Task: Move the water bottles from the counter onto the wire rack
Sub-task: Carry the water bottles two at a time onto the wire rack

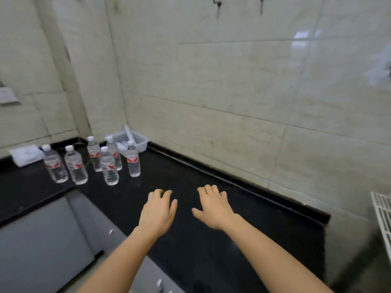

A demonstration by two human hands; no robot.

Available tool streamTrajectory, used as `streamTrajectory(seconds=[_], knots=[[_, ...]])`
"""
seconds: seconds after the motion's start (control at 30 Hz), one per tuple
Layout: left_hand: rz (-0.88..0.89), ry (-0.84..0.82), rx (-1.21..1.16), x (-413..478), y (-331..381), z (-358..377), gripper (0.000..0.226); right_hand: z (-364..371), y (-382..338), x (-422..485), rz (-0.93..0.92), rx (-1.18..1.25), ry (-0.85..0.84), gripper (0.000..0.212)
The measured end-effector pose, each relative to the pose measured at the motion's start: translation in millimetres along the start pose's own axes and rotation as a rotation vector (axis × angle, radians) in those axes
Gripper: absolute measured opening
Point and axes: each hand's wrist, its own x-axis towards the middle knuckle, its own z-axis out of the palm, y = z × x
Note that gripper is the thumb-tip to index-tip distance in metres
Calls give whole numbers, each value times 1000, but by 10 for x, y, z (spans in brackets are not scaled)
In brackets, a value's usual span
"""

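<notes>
Head view, looking down on a black bench (211, 240) set in a tiled corner.

Left hand (157, 210): palm down over the bench, fingers (167, 194) loosely spread and slightly curled, holding nothing. Contact with the surface cannot be told.

Right hand (213, 208): palm down beside the left, fingers (208, 190) spread, thumb out toward the left hand, holding nothing.

Six water bottles (109, 168) stand upright on the bench at the far left corner, well apart from both hands. All have white caps and red-and-white labels and appear full. Two stand side by side furthest left; four cluster just to their right, the nearest one in front of another.

Behind the cluster, against the wall: a white perforated plastic basket (138, 140) with a white tube-like item leaning in it. A white folded cloth or packet (25, 154) lies at the far left edge.

Wire rack (383, 210): white, only a corner visible at the right frame edge, beyond the end of the bench. No bottles visible on that part.

Grey cabinet fronts (42, 240) below the bench edge.
</notes>
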Motion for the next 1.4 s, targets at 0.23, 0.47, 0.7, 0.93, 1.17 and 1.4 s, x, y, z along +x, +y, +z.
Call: streamTrajectory(seconds=[0.23, 0.47, 0.7, 0.93, 1.17, 1.4], knots=[[-173, 13, 1, 393, -1015, -116, 50, 319, -818, 906, -136, -38, -48, 60], [-265, 10, 31, 1164, -1914, -161, 49, 591, -1328, 2028, -176, -35, -98, 59], [-304, -28, 34, 1982, -2659, -193, 44, 836, -1669, 3147, -169, -22, -153, 58], [-311, -51, -17, 2557, -3276, -136, 45, 1084, -1976, 3861, -144, 29, -109, 48], [-257, 48, -139, 3244, -3760, -219, 62, 1155, -2164, 4503, -8, 41, -20, 48], [-38, 19, -199, 3743, -3993, -308, 63, 1095, -2300, 5083, 93, -20, 61, 68]])
